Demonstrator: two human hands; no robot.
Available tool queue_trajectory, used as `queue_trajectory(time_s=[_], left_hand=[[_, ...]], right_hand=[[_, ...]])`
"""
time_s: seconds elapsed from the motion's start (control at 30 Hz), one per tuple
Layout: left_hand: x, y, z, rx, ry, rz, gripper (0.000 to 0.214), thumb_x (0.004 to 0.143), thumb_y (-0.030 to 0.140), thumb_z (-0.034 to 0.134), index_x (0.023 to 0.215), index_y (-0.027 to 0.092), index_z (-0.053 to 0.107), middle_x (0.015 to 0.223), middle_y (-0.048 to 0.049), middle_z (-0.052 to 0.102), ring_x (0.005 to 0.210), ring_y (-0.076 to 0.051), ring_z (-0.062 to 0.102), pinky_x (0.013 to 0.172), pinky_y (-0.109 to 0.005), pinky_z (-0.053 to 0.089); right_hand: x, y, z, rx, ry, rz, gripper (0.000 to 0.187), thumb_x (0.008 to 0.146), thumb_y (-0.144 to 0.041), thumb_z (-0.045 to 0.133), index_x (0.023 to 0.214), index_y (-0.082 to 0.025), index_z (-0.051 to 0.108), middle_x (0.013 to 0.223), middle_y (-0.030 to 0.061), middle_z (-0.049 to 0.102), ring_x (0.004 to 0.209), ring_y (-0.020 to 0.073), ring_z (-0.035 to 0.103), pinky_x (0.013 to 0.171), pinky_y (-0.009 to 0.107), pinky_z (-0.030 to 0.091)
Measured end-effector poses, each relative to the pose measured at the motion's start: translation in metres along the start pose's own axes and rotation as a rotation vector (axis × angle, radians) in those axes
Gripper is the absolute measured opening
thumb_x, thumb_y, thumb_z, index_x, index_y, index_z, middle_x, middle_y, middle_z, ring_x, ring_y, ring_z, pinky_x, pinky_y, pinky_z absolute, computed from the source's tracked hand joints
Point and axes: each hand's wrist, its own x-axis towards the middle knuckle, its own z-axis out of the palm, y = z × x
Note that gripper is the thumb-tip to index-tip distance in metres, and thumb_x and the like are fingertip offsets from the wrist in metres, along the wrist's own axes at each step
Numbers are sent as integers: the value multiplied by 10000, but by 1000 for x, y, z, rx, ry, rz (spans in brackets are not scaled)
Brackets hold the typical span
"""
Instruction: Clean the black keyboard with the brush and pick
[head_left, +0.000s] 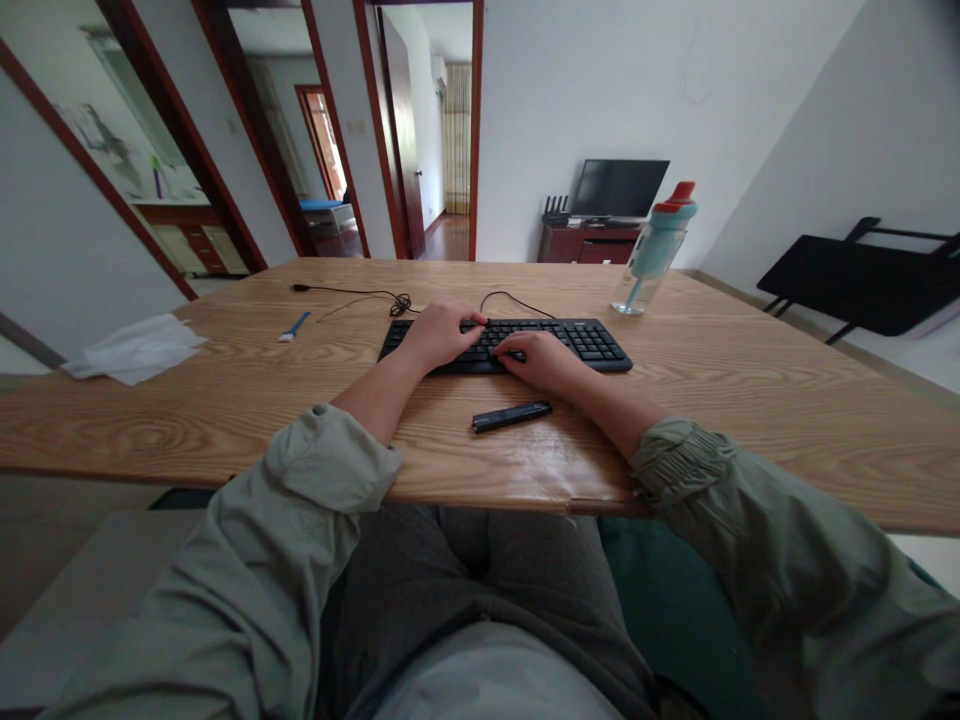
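Observation:
A black computer keyboard (596, 342) lies flat on the wooden table in front of me. My left hand (444, 333) rests over its left half, thumb and forefinger drawn close together near the back rows. Over the middle front keys is my right hand (538, 358), its fingers bent and the fingertips pressed close together. Whatever either hand pinches is too small or hidden. Between my forearms, nearer the table edge, lies a slim black oblong object (511, 416). The keyboard's black cable (401, 303) is coiled behind my left hand, with its plug at the left.
On the left of the table (247, 420) are a small blue brush (296, 327) and crumpled white paper or cloth (139, 348). A clear water bottle (654, 250) with a red and teal lid stands at the back right. A black folded-looking piece of furniture (862, 280) is beyond.

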Motion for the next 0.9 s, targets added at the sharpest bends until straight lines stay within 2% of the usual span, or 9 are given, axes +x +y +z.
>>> queue_trajectory(time_s=[0.23, 0.57, 0.9], left_hand=[[0, 0, 1, 4, -15, -2, 241, 874, 289, 606, 1012, 205, 785, 1076, -47, 773, 1046, -227, 676, 990, -363, 498], [0, -1, 3, -10, -6, 29, 224, 861, 278, 624, 992, 197, 787, 1039, -52, 778, 1016, -228, 688, 963, -362, 505], [0, -1, 4, 22, -45, 43, 224, 861, 290, 626, 990, 211, 791, 1032, -44, 781, 979, -220, 689, 962, -358, 501]], right_hand=[[-1, -2, 0, 14, -3, 28, 251, 907, -185, 588, 1065, -195, 783, 1084, 51, 771, 994, 213, 710, 944, 313, 505], [-2, -1, 0, 34, -7, -53, 270, 901, -157, 574, 1075, -176, 780, 1123, 61, 761, 1038, 214, 699, 985, 323, 494], [-3, 2, 4, 34, 34, -73, 267, 861, -163, 614, 1060, -164, 791, 1133, 80, 753, 1036, 222, 695, 982, 322, 505]])
